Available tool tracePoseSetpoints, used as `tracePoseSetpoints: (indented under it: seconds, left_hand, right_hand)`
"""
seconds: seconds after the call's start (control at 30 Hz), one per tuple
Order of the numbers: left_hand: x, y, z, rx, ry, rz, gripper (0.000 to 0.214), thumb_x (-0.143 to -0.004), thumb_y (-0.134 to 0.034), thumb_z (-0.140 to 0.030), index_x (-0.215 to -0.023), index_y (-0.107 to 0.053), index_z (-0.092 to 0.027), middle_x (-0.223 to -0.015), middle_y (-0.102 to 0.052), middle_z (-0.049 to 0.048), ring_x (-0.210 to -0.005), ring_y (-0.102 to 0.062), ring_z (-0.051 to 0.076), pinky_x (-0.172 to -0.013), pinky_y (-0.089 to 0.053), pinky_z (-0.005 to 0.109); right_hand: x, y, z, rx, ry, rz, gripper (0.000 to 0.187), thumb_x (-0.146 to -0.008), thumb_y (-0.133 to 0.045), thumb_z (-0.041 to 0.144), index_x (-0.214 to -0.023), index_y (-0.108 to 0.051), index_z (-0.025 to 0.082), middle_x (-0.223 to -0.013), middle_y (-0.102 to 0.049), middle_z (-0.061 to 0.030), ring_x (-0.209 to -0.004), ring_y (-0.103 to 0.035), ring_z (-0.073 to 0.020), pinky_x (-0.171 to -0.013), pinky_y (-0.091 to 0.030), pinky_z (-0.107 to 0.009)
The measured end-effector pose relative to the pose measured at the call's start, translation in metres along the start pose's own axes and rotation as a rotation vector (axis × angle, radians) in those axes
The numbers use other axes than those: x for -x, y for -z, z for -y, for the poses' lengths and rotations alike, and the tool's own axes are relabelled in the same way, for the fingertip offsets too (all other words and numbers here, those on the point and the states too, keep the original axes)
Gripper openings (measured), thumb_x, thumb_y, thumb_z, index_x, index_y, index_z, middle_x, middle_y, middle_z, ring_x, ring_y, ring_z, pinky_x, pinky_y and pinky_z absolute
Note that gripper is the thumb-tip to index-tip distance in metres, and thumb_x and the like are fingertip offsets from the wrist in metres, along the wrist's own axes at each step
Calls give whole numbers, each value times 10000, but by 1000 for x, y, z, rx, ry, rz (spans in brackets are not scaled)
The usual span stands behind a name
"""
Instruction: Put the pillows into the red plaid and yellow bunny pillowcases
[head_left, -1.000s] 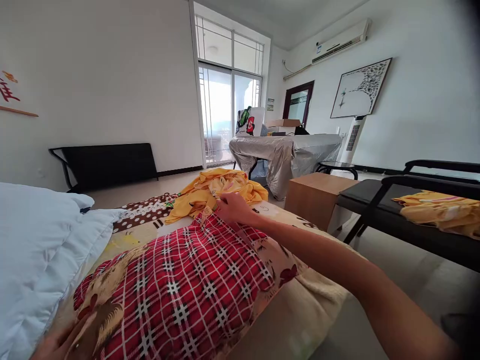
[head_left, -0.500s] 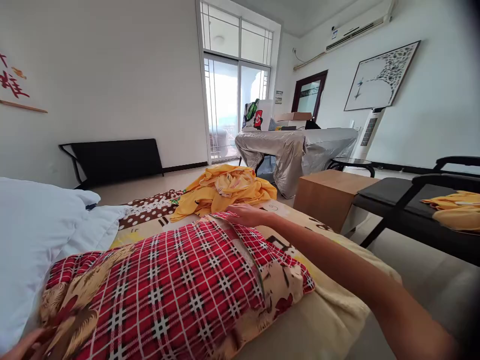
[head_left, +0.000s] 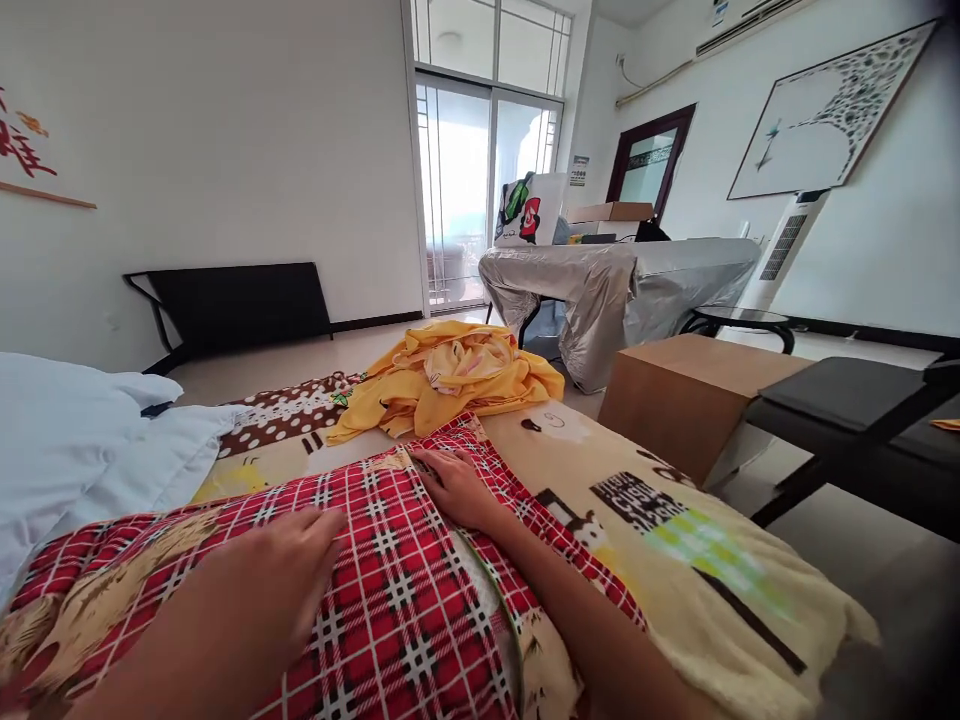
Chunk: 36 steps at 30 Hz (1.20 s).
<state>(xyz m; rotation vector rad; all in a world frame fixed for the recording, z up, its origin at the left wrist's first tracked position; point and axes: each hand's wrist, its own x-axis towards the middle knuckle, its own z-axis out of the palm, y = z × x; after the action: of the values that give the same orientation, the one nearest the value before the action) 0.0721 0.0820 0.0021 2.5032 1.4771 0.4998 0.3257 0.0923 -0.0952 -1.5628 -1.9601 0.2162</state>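
Note:
A pillow in a red plaid case [head_left: 390, 590] with tan leaf-print patches lies on a cream patterned blanket [head_left: 675, 540]. My left hand [head_left: 289, 570] rests flat on top of the case, fingers stretched toward its far end. My right hand [head_left: 454, 485] lies flat on the far part of the case, fingers spread by the seam, where a strip of white pillow shows. Neither hand grips anything.
A crumpled yellow cloth [head_left: 450, 375] lies beyond the pillow, a white quilt [head_left: 82, 440] at the left. A wooden box [head_left: 675, 395] and a black bench [head_left: 862, 420] stand right of the bed, a silver-covered table [head_left: 622, 280] behind, a black frame [head_left: 232, 305] against the wall.
My right hand drew back from the pillow's far corner onto its top. My left hand came up from the near left edge and laid itself flat on the case. The view shifted closer and rightward.

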Motion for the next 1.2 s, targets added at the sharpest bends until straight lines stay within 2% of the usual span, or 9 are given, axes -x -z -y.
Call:
tracePoseSetpoints:
  seconds: [0.1,0.17,0.3,0.4,0.5,0.7,0.9,1.03,1.2]
  left_hand:
    - [-65,1,-60,-70,-101,90,205,-765,-553,-430,-755,-676,-267,-803,-703,46,-832,-663,276,-780,-470,387]
    - [-105,-1,-83,-256,-166,163,222,-855,-485,-343,-862,-672,-223,-853,-700,74,-862,-653,256,-772,-457,360]
    - [-142,-40,-75,-250,-110,72,287,-908,-439,-279,-1048,-632,-120,-1097,-661,165,-1055,-601,271,-896,-415,365]
    - [-136,-85,-45,-187,-3,58,322,-936,-392,-295,-1044,-620,-95,-1116,-657,189,-1044,-616,262,-882,-430,333]
    - [-122,-108,-25,-84,52,74,364,-941,-344,-315,-998,-644,-117,-1017,-699,151,-953,-653,242,-827,-453,304]
    - [-112,-101,-26,85,48,12,343,-808,-479,-313,-1033,-655,-124,-1064,-692,136,-996,-628,262,-879,-433,316]
    - [-108,-103,-26,248,29,-89,290,-787,-423,-268,-840,-673,-131,-982,-694,143,-931,-613,248,-861,-424,331]
    - [-101,-92,-28,411,59,-158,295,-748,-392,-300,-785,-647,-156,-827,-683,82,-814,-604,218,-795,-428,319]
    - [-82,-73,-33,608,27,-179,260,-723,-366,-359,-712,-552,-179,-688,-575,16,-699,-538,180,-674,-415,281]
  right_hand:
    - [8,10,4,10,18,-62,376,-997,-349,329,-1325,-495,218,-1364,-541,-66,-1286,-459,-189,-1091,-247,-407]
    - [11,18,10,65,29,-52,366,-999,-333,321,-1306,-508,224,-1366,-537,-69,-1291,-451,-201,-1085,-251,-419]
    - [16,26,18,174,31,-19,357,-999,-318,309,-1265,-527,199,-1352,-543,-81,-1274,-459,-226,-1059,-281,-443]
    - [18,25,21,212,39,-5,344,-986,-351,314,-1235,-544,174,-1321,-562,-88,-1248,-470,-237,-1034,-301,-434]
    - [21,23,25,239,73,-7,322,-974,-381,308,-1192,-567,161,-1264,-592,-89,-1197,-494,-231,-1014,-311,-406]
    - [22,24,28,308,19,-63,171,-900,-448,170,-884,-618,163,-934,-656,-50,-908,-559,-185,-858,-358,-330]
    - [25,27,29,233,7,-231,100,-755,-523,103,-682,-502,168,-764,-596,-18,-751,-492,-147,-717,-318,-284]
    - [33,34,37,150,115,-327,142,-697,-485,77,-623,-399,162,-673,-517,-5,-673,-410,-126,-655,-279,-273]
    - [46,47,53,105,288,-248,155,-679,-450,86,-628,-325,162,-645,-455,0,-670,-366,-126,-667,-280,-275]
